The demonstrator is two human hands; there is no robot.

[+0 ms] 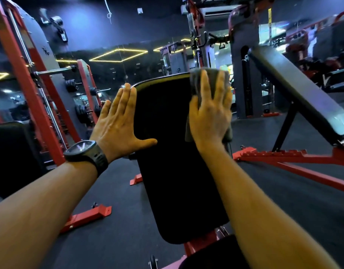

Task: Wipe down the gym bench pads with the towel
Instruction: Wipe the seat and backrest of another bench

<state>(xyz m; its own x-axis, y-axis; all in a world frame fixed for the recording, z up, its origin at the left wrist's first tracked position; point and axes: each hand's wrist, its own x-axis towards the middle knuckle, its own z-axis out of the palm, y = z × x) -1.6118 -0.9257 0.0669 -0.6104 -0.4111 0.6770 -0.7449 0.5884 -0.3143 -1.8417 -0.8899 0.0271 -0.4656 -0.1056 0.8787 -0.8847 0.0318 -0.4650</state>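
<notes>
Dim gym with a cool blue cast. Yellow light strips (118,55) glow in the background, with bright patches far right. The back pad (177,162) is near-black, no surface detail. Hands are well lit and fairly sharp: left hand (118,123), right hand (210,115). Pale glare on the neighbouring inclined pad (303,98). Upper right is smeared with blur. Wide-angle distortion bows the red rack (23,84) at the left edge.

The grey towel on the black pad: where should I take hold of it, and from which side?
Probably the towel's lower corner, showing below the right hand at the back pad's right edge. Come from the right: that hand presses the rest flat against the tilted pad, leaving little else to pinch.
</notes>
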